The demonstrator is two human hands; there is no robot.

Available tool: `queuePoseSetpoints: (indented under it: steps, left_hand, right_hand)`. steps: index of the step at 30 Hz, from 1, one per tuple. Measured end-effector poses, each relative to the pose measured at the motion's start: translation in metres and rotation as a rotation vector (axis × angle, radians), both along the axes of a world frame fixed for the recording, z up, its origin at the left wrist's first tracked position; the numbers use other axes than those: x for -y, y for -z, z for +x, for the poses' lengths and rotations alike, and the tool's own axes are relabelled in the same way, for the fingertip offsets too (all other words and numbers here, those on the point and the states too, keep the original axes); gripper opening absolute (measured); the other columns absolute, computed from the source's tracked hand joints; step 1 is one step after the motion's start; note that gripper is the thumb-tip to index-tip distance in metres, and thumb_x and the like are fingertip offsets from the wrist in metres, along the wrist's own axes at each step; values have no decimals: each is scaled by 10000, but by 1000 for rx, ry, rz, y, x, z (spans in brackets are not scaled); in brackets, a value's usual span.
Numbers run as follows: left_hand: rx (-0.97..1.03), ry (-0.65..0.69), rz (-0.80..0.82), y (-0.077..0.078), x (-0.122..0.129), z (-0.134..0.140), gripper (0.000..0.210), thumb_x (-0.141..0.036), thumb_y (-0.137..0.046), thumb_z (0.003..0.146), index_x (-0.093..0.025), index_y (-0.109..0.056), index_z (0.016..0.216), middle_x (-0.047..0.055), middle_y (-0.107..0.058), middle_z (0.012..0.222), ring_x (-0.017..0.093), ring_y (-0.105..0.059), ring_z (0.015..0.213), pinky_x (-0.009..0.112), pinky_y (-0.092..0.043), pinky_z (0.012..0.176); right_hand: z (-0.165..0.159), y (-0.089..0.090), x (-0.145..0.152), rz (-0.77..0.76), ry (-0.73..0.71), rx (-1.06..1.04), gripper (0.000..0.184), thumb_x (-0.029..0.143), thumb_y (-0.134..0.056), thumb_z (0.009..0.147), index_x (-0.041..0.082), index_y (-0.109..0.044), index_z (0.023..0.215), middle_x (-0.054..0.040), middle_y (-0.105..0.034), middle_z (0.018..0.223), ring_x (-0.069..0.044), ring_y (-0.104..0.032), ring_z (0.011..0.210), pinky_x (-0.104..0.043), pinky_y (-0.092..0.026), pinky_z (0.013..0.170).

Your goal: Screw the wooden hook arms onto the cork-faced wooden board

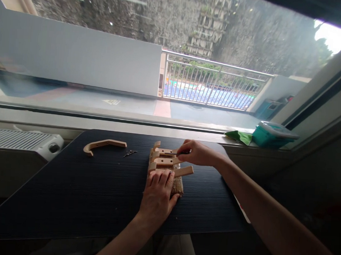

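curved piece (104, 144) left of rack (164, 161); screws (130, 153) between; all on mat (68, 186).

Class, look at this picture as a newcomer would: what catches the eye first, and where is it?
Two bare hands meet over a small wooden assembly in the middle of the dark ribbed mat. The left hand presses flat on its near end, while the right hand pinches a thin tool at its far end. A curved wooden piece lies apart to the left, with small screws beside it.

Head view, forward-down over near table (69, 183)
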State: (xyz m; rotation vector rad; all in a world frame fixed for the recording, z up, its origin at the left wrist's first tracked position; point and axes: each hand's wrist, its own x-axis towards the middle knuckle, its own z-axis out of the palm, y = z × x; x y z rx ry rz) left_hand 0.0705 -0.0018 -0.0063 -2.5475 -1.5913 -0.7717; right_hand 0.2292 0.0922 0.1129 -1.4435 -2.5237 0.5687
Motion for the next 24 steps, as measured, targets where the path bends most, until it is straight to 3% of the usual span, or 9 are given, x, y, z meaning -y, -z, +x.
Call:
queuePoseSetpoints:
  steps: [4, 8, 16, 24]
  left_hand:
    - [3, 0, 12, 1, -1, 1, 526, -310, -603, 759, -181, -453, 1247, 96, -498, 1238, 278, -423, 1138, 479, -330, 997]
    - [-5, 0, 10, 3, -1, 2, 502, -306, -598, 761, -167, -469, 1226, 100, -514, 1227, 276, -431, 1133, 471, -324, 1002]
    - [-2, 2, 23, 2, 0, 3, 485, -302, -593, 765, -177, -480, 1220, 98, -515, 1240, 279, -432, 1137, 474, -328, 1001]
    - [-8, 1, 19, 1, 0, 3, 487, -306, -581, 772, -176, -477, 1230, 102, -510, 1250, 281, -428, 1136, 481, -324, 1004]
  right_hand:
    - [-8, 18, -1, 15, 64, -131, 279, 371, -530, 750, 196, -702, 883, 8, -635, 755, -100, -513, 659, -204, -371, 596]
    - [-16, 30, 1, 30, 168, -136, 240, 359, -520, 746, 184, -668, 820, 16, -615, 681, -104, -498, 625, -216, -342, 561]
    - [-22, 36, 9, 120, 364, 5, 221, 372, -481, 781, 191, -608, 772, -23, -645, 740, -134, -536, 654, -232, -333, 556]
    - [-24, 42, 2, 45, 422, 49, 248, 381, -462, 799, 183, -611, 785, -55, -674, 800, -155, -577, 700, -238, -372, 579]
